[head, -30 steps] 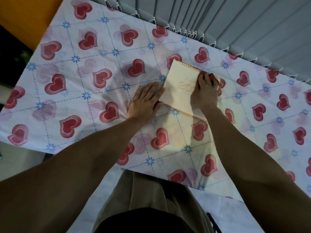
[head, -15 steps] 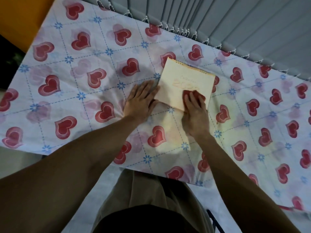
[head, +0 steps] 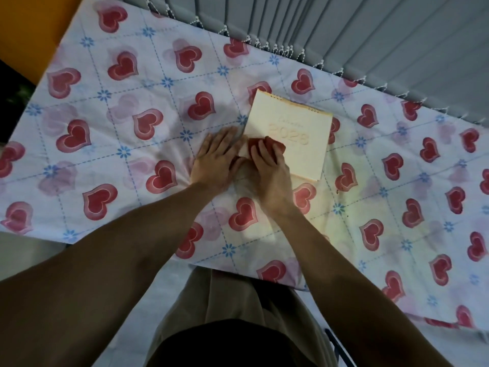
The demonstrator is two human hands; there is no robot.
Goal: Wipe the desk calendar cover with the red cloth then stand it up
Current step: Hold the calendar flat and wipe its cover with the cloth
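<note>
A cream desk calendar [head: 296,131] with a spiral binding along its far edge lies flat on the table, cover up, with faint year digits on it. My right hand [head: 270,168] presses a red cloth [head: 275,144] onto the cover's near left corner; only a little of the cloth shows past the fingers. My left hand [head: 217,160] lies flat, palm down, on the tablecloth, with its fingertips against the calendar's left edge.
The table wears a white cloth with red hearts and blue flowers [head: 132,128]. Grey vertical blinds [head: 370,35] hang along the far edge. An orange surface [head: 29,30] stands at the far left. My legs [head: 232,313] are at the near edge.
My right hand with the red cloth has swept from the calendar's far right corner down and left across the cover to its near left corner. The left hand stayed put.
</note>
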